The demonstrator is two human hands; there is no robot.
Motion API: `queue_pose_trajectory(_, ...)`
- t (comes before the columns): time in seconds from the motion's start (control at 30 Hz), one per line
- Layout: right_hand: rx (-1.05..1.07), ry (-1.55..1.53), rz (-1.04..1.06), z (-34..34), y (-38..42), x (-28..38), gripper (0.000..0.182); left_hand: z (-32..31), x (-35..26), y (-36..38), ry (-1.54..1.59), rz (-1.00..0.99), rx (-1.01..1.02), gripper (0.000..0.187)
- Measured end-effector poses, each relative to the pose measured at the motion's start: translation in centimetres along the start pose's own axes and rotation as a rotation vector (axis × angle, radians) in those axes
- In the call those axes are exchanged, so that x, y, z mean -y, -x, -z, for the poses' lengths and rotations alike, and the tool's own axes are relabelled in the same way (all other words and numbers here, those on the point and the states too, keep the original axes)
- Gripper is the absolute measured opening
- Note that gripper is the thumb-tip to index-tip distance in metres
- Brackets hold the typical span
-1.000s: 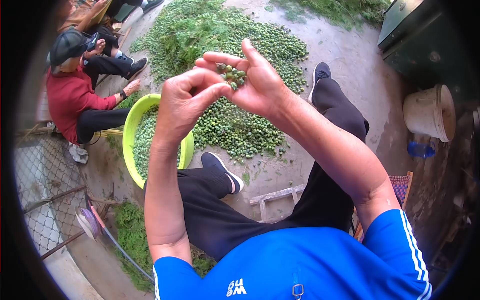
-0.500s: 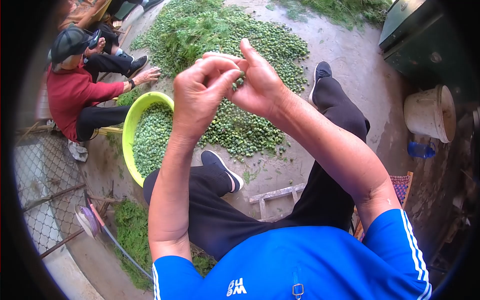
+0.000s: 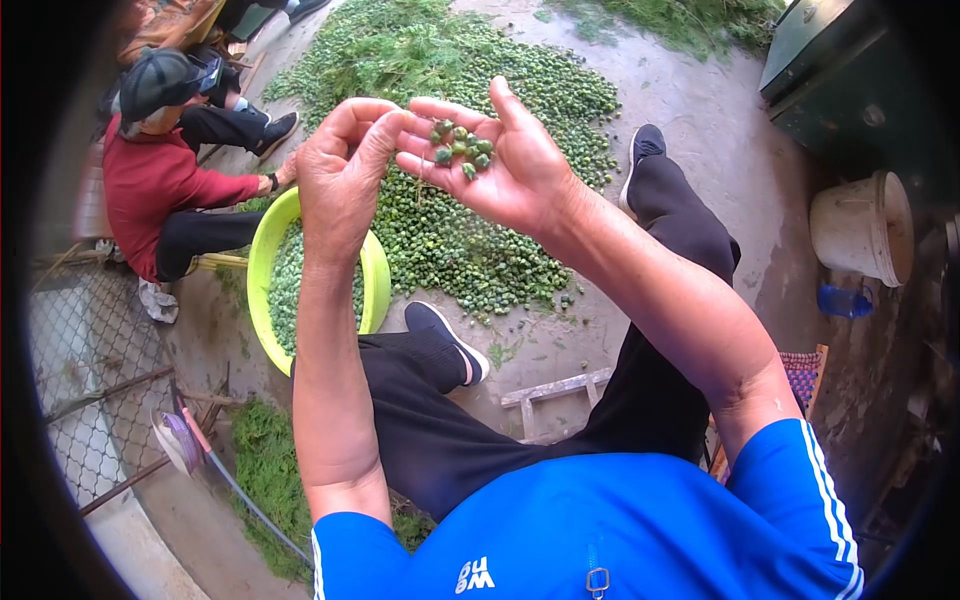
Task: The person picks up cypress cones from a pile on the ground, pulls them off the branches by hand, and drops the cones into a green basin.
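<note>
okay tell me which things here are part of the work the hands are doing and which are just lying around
In the work:
- right hand, open, cupping small green fruits
- left hand, fingers beside that palm
- yellow-green basin holding more fruits
- fruit pile on the ground

Lying about:
- white bucket
- blue bottle
- dark green box
- wooden stool
- hose

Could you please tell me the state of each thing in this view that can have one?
Right hand: open, palm up, cupping small green round fruits.
Left hand: fingers curled, fingertips at the right hand's fingers; whether it pinches anything cannot be told.
Lime-green plastic basin: upright on the ground, partly filled with green fruits.
Pile of green fruits on the concrete ground: spread loose.
White plastic bucket: upright.
</note>
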State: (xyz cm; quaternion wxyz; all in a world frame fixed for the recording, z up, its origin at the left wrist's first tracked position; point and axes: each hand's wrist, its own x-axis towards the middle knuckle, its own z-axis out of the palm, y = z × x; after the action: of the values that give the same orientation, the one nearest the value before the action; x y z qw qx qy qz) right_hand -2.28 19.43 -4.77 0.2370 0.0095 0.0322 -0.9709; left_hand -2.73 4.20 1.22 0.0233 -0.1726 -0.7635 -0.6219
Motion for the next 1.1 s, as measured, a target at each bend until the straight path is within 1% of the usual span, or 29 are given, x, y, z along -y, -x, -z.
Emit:
queue_pose_trajectory(0.13,-0.036,0.063,0.027,-0.4,0.3,0.3,0.076,0.6,1.1,0.0,0.041,0.021,-0.006,0.013)
queue_pose_trajectory(0.2,-0.051,0.091,0.039,-0.4,0.3,0.4,0.076,0.6,0.8,0.3,0.009,0.088,0.006,0.013)
queue_pose_trajectory(0.23,-0.079,0.123,0.046,-0.3,0.3,0.4,0.075,0.4,0.9,0.3,0.01,0.088,0.006,0.013)
queue_pose_trajectory(0.3,-0.106,0.157,0.05,-0.4,0.3,0.3,0.075,-0.5,1.1,0.5,-0.002,0.02,0.092,0.019)
queue_pose_trajectory(0.33,-0.13,0.151,0.043,-0.4,0.2,0.2,0.074,-1.3,0.7,0.7,0.074,0.04,0.087,0.026)
queue_pose_trajectory(0.4,-0.154,0.144,0.035,-0.3,0.2,0.1,0.073,-1.4,1.7,0.7,0.047,0.047,0.1,0.03)
queue_pose_trajectory(0.47,-0.113,0.129,0.04,0.2,0.0,0.2,0.073,-1.7,3.1,0.7,0.006,0.074,0.1,0.038)
queue_pose_trajectory(0.5,-0.113,0.13,0.039,0.3,0.0,0.1,0.073,-1.9,3.4,0.8,0.006,0.074,0.1,0.038)
queue_pose_trajectory(0.57,-0.133,0.093,0.068,0.5,-0.2,-0.1,0.073,-2.6,3.6,0.9,-0.16,0.079,0.075,0.041)
queue_pose_trajectory(0.6,-0.134,0.093,0.07,0.7,-0.2,-0.1,0.073,-3.1,3.5,0.9,-0.169,0.099,0.015,0.04)
queue_pose_trajectory(0.63,-0.149,0.114,0.09,0.8,-0.2,-0.2,0.072,-3.5,3.6,0.9,-0.168,0.1,0.017,0.04)
queue_pose_trajectory(0.7,-0.164,0.134,0.111,1.4,-0.5,-0.4,0.072,-4.2,3.9,0.8,-0.36,0.119,-0.038,0.043)
queue_pose_trajectory(0.73,-0.16,0.115,0.141,1.9,-0.8,-0.5,0.071,-4.7,4.0,0.8,-0.451,0.038,-0.044,0.046)
queue_pose_trajectory(0.83,-0.175,0.131,0.203,3.0,-1.6,-0.4,0.068,-5.8,4.7,0.8,-0.489,0.002,-0.07,0.047)
queue_pose_trajectory(0.9,-0.197,0.166,0.238,3.4,-1.8,-0.3,0.067,-6.3,4.8,0.8,-0.459,0.039,-0.059,0.046)
queue_pose_trajectory(0.97,-0.254,0.274,0.31,3.5,-1.8,-0.5,0.065,-6.7,5.3,0.7,-0.418,0.097,-0.067,0.039)
queue_pose_trajectory(1.0,-0.256,0.274,0.311,3.5,-1.7,-0.7,0.065,-6.8,6.0,0.6,-0.417,0.098,-0.066,0.039)
queue_pose_trajectory(1.07,-0.385,0.37,0.396,3.2,-1.5,-1.3,0.057,-7.3,7.9,0.7,-0.254,0.136,-0.101,0.035)
queue_pose_trajectory(1.1,-0.39,0.376,0.402,3.3,-1.5,-1.6,0.057,-7.5,8.4,0.8,-0.245,0.134,-0.097,0.035)
